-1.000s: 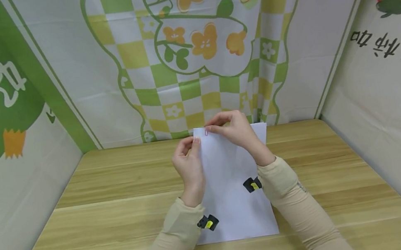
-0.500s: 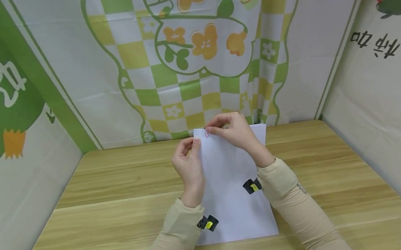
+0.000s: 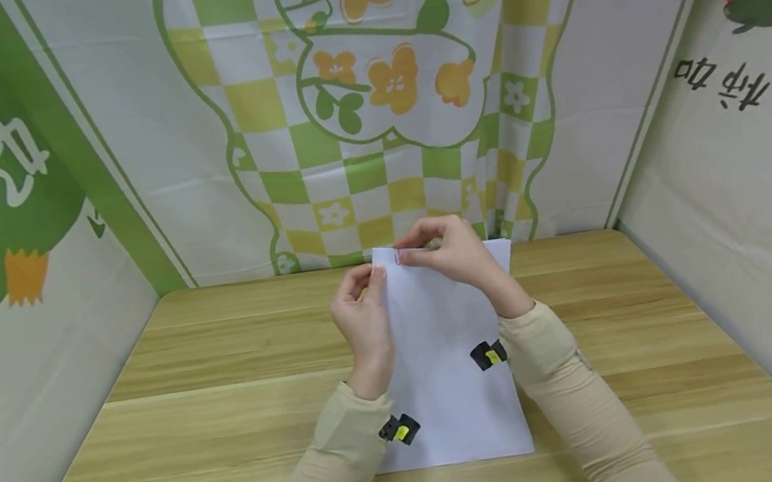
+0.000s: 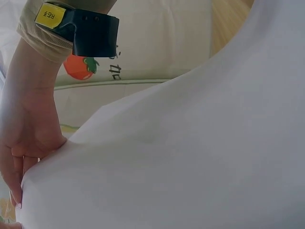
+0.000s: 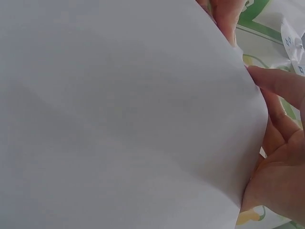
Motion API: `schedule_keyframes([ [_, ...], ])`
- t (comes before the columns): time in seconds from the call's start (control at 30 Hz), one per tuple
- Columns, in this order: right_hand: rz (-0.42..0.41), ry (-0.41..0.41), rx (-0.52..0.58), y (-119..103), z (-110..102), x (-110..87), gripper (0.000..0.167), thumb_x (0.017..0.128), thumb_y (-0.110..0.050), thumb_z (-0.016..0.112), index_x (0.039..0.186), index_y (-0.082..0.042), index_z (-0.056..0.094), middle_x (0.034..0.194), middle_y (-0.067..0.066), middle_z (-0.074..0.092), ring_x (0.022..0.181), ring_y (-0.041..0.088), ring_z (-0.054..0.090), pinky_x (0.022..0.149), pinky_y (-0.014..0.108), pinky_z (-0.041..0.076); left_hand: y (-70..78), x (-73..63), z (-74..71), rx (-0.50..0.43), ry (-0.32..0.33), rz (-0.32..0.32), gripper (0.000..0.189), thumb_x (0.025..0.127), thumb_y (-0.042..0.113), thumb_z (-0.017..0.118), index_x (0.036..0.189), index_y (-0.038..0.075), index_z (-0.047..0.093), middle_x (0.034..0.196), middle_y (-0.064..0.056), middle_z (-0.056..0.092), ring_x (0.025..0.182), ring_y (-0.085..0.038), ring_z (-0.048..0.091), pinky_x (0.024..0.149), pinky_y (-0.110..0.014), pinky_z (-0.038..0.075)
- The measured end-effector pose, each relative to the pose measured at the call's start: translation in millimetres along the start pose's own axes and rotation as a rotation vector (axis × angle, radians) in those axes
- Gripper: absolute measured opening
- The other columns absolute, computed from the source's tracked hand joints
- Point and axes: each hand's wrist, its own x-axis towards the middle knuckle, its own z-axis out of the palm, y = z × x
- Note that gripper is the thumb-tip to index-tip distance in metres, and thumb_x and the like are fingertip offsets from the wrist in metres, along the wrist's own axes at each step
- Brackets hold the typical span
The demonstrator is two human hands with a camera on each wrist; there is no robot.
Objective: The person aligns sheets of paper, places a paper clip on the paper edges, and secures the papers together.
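White paper (image 3: 459,401) stands out from the tabletop, its top edge raised at the back. In the head view my left hand (image 3: 365,324) pinches its upper left corner, thumb in front. A small red-pink paper clip (image 3: 397,257) sits on the top edge just right of that corner. My right hand (image 3: 456,255) pinches the clip at the edge, its thumb covering part of it. The left wrist view has my right hand (image 4: 31,124) reaching over the paper's edge. In the right wrist view the paper (image 5: 133,114) hides much of the fingers.
Beneath everything is a wood-grain table (image 3: 234,420). A green-and-yellow checked cloth (image 3: 378,177) hangs close behind the paper, with printed cloth walls at both sides. Each wrist carries a black camera mount (image 3: 400,430) with a yellow label.
My right thumb has slid down slightly over the paper clip, covering more of it. The right wrist has shifted a little to the right. The left hand keeps its place.
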Motion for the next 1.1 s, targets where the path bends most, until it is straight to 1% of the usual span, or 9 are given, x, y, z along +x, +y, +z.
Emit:
schedule_keyframes([
  [0.17, 0.002, 0.001, -0.002, -1.0, -0.9, -0.1, 0.012, 0.081, -0.021, 0.075, 0.092, -0.016, 0.073, 0.087, 0.000, 0.072, 0.082, 0.014, 0.063, 0.069, 0.031, 0.046, 1.1, -0.4, 0.3, 0.011, 0.005, 0.000, 0.007, 0.083, 0.004, 0.071, 0.079, 0.010, 0.068, 0.071, 0.004, 0.061, 0.073, -0.010, 0.056, 0.061, -0.017, 0.044],
  [0.37, 0.002, -0.007, -0.005, -2.2, -0.1, -2.1, 0.019, 0.083, -0.022, 0.072, 0.102, -0.015, 0.071, 0.085, 0.002, 0.071, 0.080, 0.014, 0.064, 0.065, 0.030, 0.045, 3.8, 0.8, 1.4, 0.022, 0.021, -0.007, 0.007, 0.083, 0.001, 0.069, 0.081, 0.008, 0.070, 0.072, 0.002, 0.063, 0.073, -0.009, 0.058, 0.062, -0.018, 0.045],
  [0.43, 0.001, -0.008, 0.000, -2.5, 0.1, -2.6, 0.020, 0.083, -0.021, 0.072, 0.103, -0.016, 0.071, 0.087, 0.001, 0.070, 0.082, 0.014, 0.064, 0.065, 0.031, 0.046, 4.7, 1.3, 1.6, 0.022, 0.021, -0.005, 0.006, 0.083, 0.001, 0.070, 0.082, 0.007, 0.070, 0.073, 0.001, 0.063, 0.073, -0.010, 0.058, 0.063, -0.018, 0.044],
  [0.6, -0.003, 0.000, 0.008, -2.5, -0.1, -1.8, 0.016, 0.083, -0.017, 0.071, 0.099, -0.017, 0.073, 0.088, 0.002, 0.070, 0.083, 0.014, 0.064, 0.068, 0.030, 0.047, 6.1, 1.2, 1.4, 0.025, 0.018, -0.005, 0.005, 0.083, 0.004, 0.071, 0.081, 0.008, 0.069, 0.073, 0.000, 0.063, 0.074, -0.010, 0.058, 0.063, -0.018, 0.045],
  [0.8, -0.003, 0.022, 0.045, -1.8, -0.2, -0.2, 0.012, 0.082, -0.013, 0.071, 0.094, -0.012, 0.073, 0.086, 0.005, 0.071, 0.080, 0.016, 0.064, 0.068, 0.030, 0.046, 6.3, -0.2, 1.9, 0.019, -0.001, -0.007, 0.006, 0.083, 0.005, 0.071, 0.080, 0.009, 0.068, 0.073, 0.002, 0.063, 0.074, -0.010, 0.057, 0.062, -0.017, 0.044],
  [0.93, -0.001, 0.017, 0.044, -1.2, -0.5, -0.7, 0.012, 0.082, -0.013, 0.072, 0.093, -0.012, 0.073, 0.086, 0.005, 0.071, 0.079, 0.015, 0.064, 0.068, 0.029, 0.046, 5.5, -0.9, 2.1, 0.023, -0.001, -0.008, 0.007, 0.083, 0.006, 0.071, 0.079, 0.011, 0.068, 0.073, 0.003, 0.062, 0.074, -0.010, 0.057, 0.061, -0.017, 0.044],
  [1.1, -0.011, -0.009, 0.030, -0.4, -3.3, -0.7, 0.013, 0.081, -0.017, 0.073, 0.094, -0.014, 0.073, 0.086, 0.002, 0.071, 0.079, 0.014, 0.063, 0.068, 0.029, 0.046, 4.4, -0.7, 2.0, 0.024, -0.003, -0.008, 0.008, 0.083, 0.005, 0.070, 0.079, 0.011, 0.068, 0.072, 0.004, 0.062, 0.074, -0.010, 0.057, 0.062, -0.018, 0.044],
])
